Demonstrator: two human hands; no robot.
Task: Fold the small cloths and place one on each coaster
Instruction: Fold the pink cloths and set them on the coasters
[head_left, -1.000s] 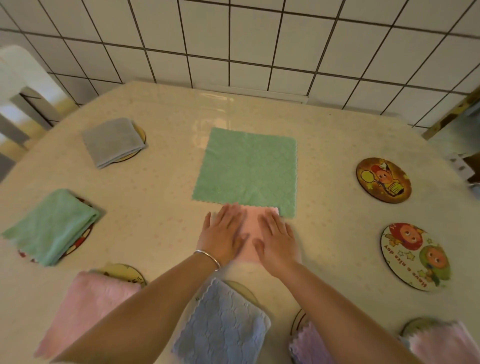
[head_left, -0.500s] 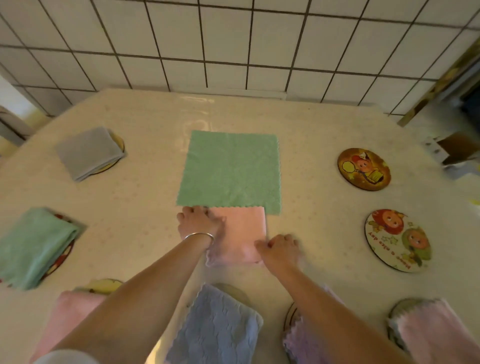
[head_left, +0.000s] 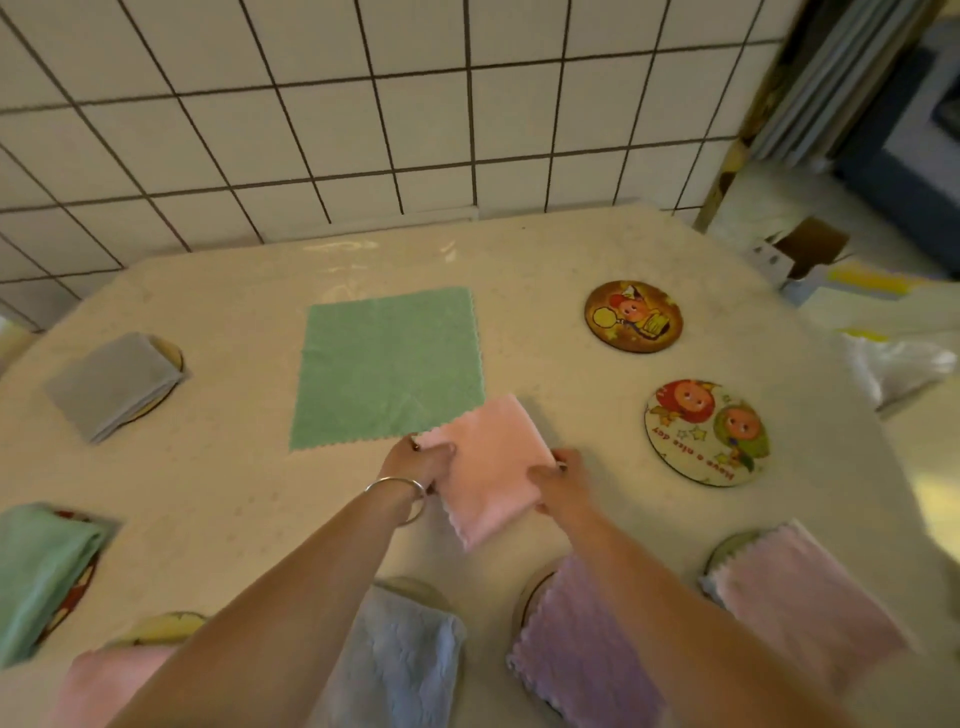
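The folded pink cloth (head_left: 488, 465) is held up between both hands, just nearer than the near right corner of the flat green cloth (head_left: 387, 366), which lies spread in the middle of the desk (head_left: 218, 467). The left hand (head_left: 418, 460) pinches the pink cloth's left edge, thumb on top; the right hand (head_left: 558, 480) pinches its right edge, and the fingers under the fabric are hidden. Whether the cloth's lower corner touches the desk cannot be told. A silver bangle (head_left: 397, 488) circles the left wrist.

To the right of the green cloth two picture coasters lie bare: a brown one (head_left: 632, 316) farther back and a white-rimmed one (head_left: 707, 431) with two cartoon faces closer.

The other coasters are mostly covered. Left of the green cloth a folded grey cloth (head_left: 111, 387) sits on a coaster of which only a rim shows. Nearer on the left, a folded green cloth (head_left: 39, 577), cut by the frame edge, covers a red-patterned coaster. Near the bottom edge, a pink cloth (head_left: 111, 686) is partly hidden by the left forearm, with a yellowish coaster rim above it. A folded blue cloth (head_left: 400, 662) and a lilac cloth (head_left: 582, 660) each lie on coasters and are crossed by the forearms. A pale pink cloth (head_left: 802, 597) sits on a coaster nearer than the white-rimmed one. The scene is somewhat blurred.
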